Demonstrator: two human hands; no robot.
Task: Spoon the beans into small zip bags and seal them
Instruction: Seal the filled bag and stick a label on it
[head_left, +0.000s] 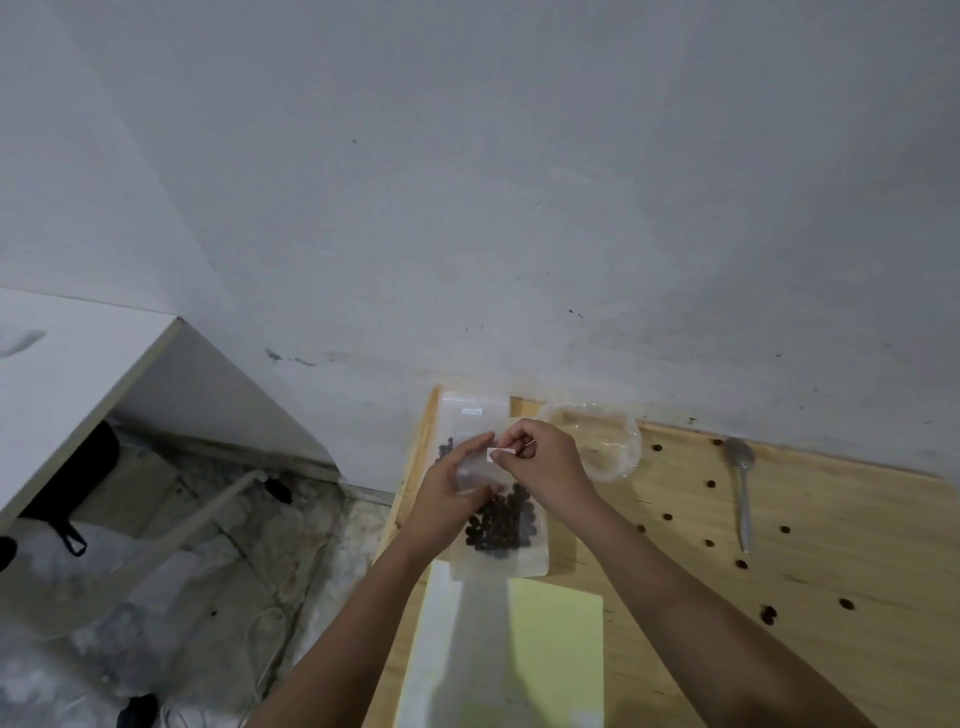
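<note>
Nearest the camera, a pale yellow sheet (556, 649) lies on the wooden table (857, 519), with a white strip (441, 649) along its left side. Two bare forearms reach forward over them. Just beyond the sheet is the small clear zip bag (498, 564), near the table's left edge, with dark beans (501, 525) heaped in its lower half. Whether it rests on the table or hangs from the hands I cannot tell. The left hand (447, 493) pinches the bag's upper left part between thumb and nearly straight fingers (475, 447). The right hand (545, 462), its fingers (511, 441) curled, pinches the bag's top edge. Farther right lies a metal spoon (743, 488). Behind the hands sit a clear plastic bowl (618, 441) and a second bag (467, 410), against the grey wall (519, 208).
</note>
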